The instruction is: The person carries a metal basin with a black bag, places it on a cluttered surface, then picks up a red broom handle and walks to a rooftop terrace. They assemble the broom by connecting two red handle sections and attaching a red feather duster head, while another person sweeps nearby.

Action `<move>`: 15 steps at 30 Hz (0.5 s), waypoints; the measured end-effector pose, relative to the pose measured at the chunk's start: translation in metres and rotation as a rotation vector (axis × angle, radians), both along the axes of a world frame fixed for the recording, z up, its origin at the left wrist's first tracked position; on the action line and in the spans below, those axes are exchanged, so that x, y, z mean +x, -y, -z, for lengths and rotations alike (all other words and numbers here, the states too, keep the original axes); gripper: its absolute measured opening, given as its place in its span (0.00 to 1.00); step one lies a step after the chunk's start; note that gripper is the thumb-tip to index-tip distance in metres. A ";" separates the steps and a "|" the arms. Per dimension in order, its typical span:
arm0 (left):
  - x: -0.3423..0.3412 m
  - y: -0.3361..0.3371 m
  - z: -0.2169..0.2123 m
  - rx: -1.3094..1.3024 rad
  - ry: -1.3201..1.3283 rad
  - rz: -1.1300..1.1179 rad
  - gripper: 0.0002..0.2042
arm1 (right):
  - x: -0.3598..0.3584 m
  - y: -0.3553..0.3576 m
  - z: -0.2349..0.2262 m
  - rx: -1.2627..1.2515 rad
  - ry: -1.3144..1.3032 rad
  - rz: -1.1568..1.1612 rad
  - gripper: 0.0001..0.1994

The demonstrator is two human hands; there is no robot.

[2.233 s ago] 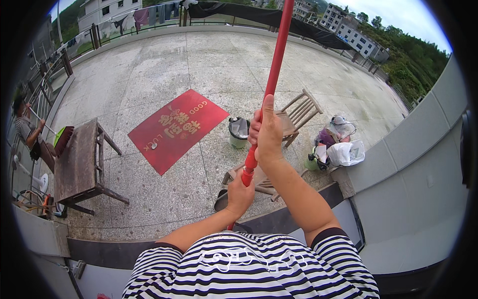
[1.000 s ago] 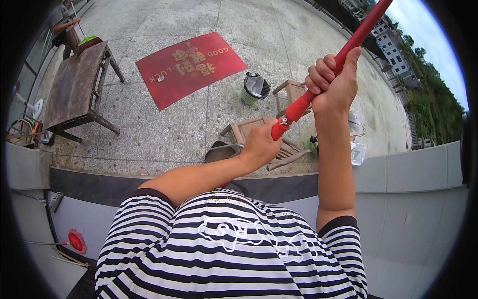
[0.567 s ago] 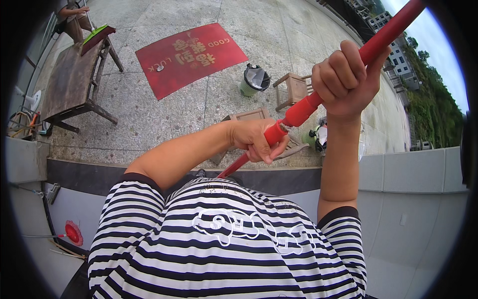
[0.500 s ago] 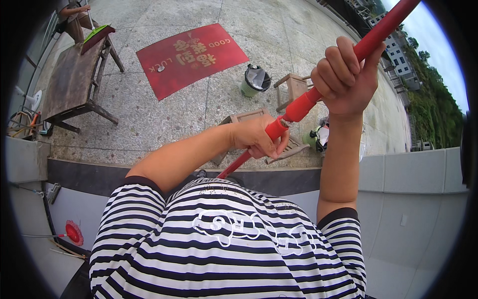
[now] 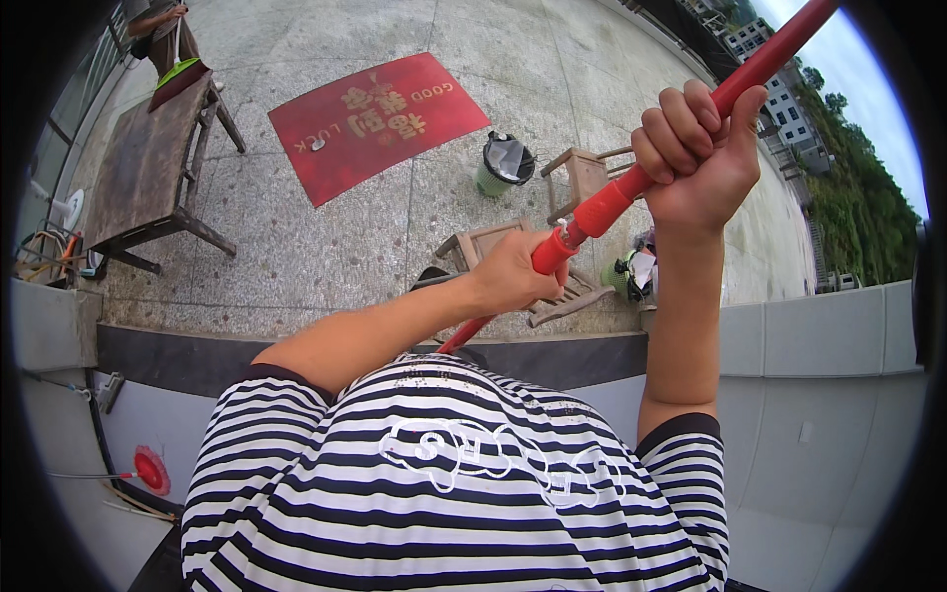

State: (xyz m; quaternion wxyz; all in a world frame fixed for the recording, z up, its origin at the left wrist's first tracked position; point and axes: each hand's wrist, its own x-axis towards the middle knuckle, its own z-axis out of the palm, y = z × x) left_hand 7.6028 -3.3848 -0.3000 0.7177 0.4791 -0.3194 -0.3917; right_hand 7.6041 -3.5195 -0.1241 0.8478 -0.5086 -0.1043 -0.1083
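Observation:
A long red pole [image 5: 774,54] runs diagonally from beside my waist to the upper right. High on it, my right hand [image 5: 702,163] is closed around the thicker upper section. My left hand [image 5: 515,273] grips the lower section just below a red collar [image 5: 555,253]. Between that collar and the red sleeve [image 5: 604,207] above it, a narrow pale piece shows at the joint. Both ends of the pole are hidden or out of view.
At left stands a dark wooden table [image 5: 143,183]; behind it a person [image 5: 163,35] holds a green-and-dark broom [image 5: 180,79]. A red mat [image 5: 380,123], a lined bin [image 5: 506,163], a wooden stool [image 5: 582,183] and a wooden chair [image 5: 570,304] are on the paved floor. A low wall [image 5: 809,335] runs at right.
Both my hands and the pole have shifted slightly right. My left fingers are wrapped more fully round the lower section. The other person's broom has moved a little left and nearer.

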 end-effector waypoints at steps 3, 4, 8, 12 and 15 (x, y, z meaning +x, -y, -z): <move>0.013 0.001 0.000 -0.063 -0.290 0.454 0.10 | 0.005 0.015 0.001 0.067 0.115 -0.461 0.25; 0.018 0.003 0.003 -0.110 -0.350 0.603 0.10 | 0.009 0.015 0.001 0.086 0.148 -0.598 0.24; 0.022 0.013 0.010 -0.178 -0.446 0.832 0.10 | 0.015 0.021 0.000 0.065 0.186 -0.781 0.23; 0.002 0.006 -0.005 0.064 -0.104 0.131 0.07 | -0.010 -0.004 -0.009 -0.198 0.001 0.012 0.23; -0.021 0.020 0.011 -0.007 0.320 -0.546 0.05 | -0.007 -0.037 -0.004 -0.169 -0.103 0.536 0.25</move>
